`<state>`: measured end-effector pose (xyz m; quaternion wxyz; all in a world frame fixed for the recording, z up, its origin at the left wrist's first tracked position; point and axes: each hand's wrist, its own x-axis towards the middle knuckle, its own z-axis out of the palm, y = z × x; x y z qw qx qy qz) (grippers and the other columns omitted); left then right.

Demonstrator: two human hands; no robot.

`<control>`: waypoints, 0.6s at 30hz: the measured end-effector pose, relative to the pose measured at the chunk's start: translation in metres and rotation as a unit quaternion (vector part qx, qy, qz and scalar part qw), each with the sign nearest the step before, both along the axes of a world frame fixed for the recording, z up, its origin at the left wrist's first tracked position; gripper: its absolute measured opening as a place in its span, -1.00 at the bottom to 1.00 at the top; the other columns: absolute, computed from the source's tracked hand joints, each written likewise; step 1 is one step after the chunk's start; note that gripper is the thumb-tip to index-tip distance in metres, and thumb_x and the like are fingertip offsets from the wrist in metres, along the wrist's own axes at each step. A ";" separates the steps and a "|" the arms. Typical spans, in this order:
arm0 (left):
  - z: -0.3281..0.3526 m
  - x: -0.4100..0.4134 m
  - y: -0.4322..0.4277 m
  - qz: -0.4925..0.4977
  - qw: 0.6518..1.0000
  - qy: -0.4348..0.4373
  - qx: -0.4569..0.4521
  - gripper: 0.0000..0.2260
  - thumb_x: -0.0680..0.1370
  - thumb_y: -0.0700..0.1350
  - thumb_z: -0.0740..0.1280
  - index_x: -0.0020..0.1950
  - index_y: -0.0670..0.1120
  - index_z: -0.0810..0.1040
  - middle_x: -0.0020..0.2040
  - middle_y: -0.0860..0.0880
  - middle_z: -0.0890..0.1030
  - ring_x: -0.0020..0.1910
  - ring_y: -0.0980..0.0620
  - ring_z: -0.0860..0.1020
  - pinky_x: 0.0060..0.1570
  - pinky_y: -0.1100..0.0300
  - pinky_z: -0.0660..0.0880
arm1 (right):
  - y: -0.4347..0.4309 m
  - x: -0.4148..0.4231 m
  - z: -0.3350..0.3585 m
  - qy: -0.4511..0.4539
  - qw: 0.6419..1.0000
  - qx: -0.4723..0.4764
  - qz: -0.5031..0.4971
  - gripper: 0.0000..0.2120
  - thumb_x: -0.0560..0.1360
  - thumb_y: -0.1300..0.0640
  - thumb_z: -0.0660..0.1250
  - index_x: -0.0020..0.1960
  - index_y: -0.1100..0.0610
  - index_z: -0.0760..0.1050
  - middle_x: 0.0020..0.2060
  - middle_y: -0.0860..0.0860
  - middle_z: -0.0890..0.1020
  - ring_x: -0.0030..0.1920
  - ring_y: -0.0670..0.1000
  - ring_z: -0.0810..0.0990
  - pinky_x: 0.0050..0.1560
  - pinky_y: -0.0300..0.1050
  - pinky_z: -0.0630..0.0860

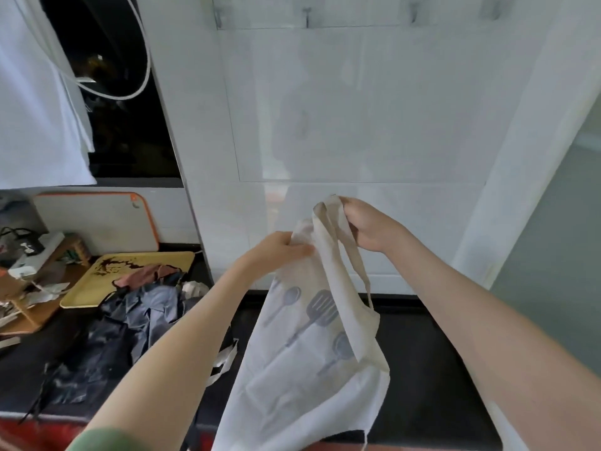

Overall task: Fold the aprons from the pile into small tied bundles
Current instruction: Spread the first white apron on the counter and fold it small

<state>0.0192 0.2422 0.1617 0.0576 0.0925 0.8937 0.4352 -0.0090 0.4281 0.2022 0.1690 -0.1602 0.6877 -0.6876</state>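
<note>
Item: cream cotton apron printed with grey utensils (312,340), held up over the dark counter (422,353), centre. Right hand (367,226) grips its neck strap; left hand (279,252) pinches the bib edge. Pile of dark aprons (130,323) lies left. Step: opening out; next, likely laying flat to fold.

Single view. Head camera, wide-angle, worn at head height, facing forward and down at a dark counter (422,369) and the white wall (357,125) behind it. Close range: both forearms (162,369) enter from the bottom edge; left hand (279,252) and right hand (370,227) sit near centre, gripping the apron (309,353). Left margin takes in the pile (130,320) and a window (123,125). Straight lines bow toward the edges.
</note>
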 end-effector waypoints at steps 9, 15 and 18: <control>-0.003 -0.012 -0.020 0.190 0.976 0.077 0.073 -0.87 0.53 -0.15 0.13 -0.20 -0.15 0.35 -0.33 -0.08 0.36 -0.36 -0.02 0.30 -0.37 0.14 0.21 | 0.043 0.013 -0.061 -0.058 0.970 0.235 0.012 -0.26 0.33 -0.27 0.46 0.38 -0.04 0.25 0.27 -0.06 0.40 0.34 -0.02 0.33 0.41 0.00 0.21; 0.003 -0.002 -0.027 0.179 0.971 0.061 0.146 -0.84 0.55 -0.12 0.14 -0.19 -0.14 0.39 -0.29 -0.09 0.42 -0.31 -0.03 0.38 -0.31 0.10 0.30 | 0.003 0.033 -0.083 -0.010 0.916 0.402 -0.004 -0.18 0.39 -0.10 0.50 0.50 0.07 0.17 0.10 -0.02 0.48 0.08 -0.03 0.50 -0.04 -0.26 0.45; 0.007 0.001 -0.032 0.146 0.970 0.028 0.195 -0.83 0.58 -0.06 0.18 -0.12 -0.11 0.46 -0.17 -0.10 0.56 -0.20 -0.09 0.53 -0.19 0.04 0.47 | -0.013 0.030 -0.099 -0.009 0.928 0.367 -0.068 -0.01 0.38 -0.07 0.51 0.56 -0.02 -0.06 -0.07 0.06 0.58 -0.21 -0.01 0.59 -0.23 -0.18 0.57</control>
